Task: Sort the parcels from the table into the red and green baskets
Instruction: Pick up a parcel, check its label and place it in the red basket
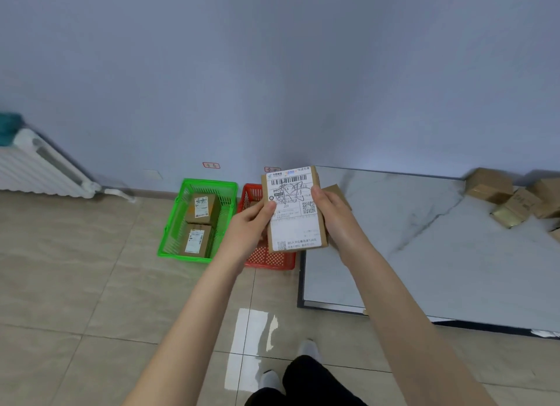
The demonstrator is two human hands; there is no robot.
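I have the parcel [293, 209] up in the centre of the frame, label facing me, pinched between both hands: my left hand [251, 223] has its thumb curled over the left edge of the label, and my right hand [331, 213] clamps the right edge with the thumb on the front and the fingers behind. It hangs in the air over the red basket [266, 258], which sits on the floor against the table [424, 254] at the right. Just left of it, the green basket [198, 220] already holds two labelled boxes. More cartons [512, 199] wait in a heap at the far right of the frame. I judge this parcel light and stiff: a small flat cardboard box that keeps its shape under a thumb. The glossy label may be a little slick, so I would hold by the bare cardboard edges, not the paper face. It seems I am reading the label to choose a basket.
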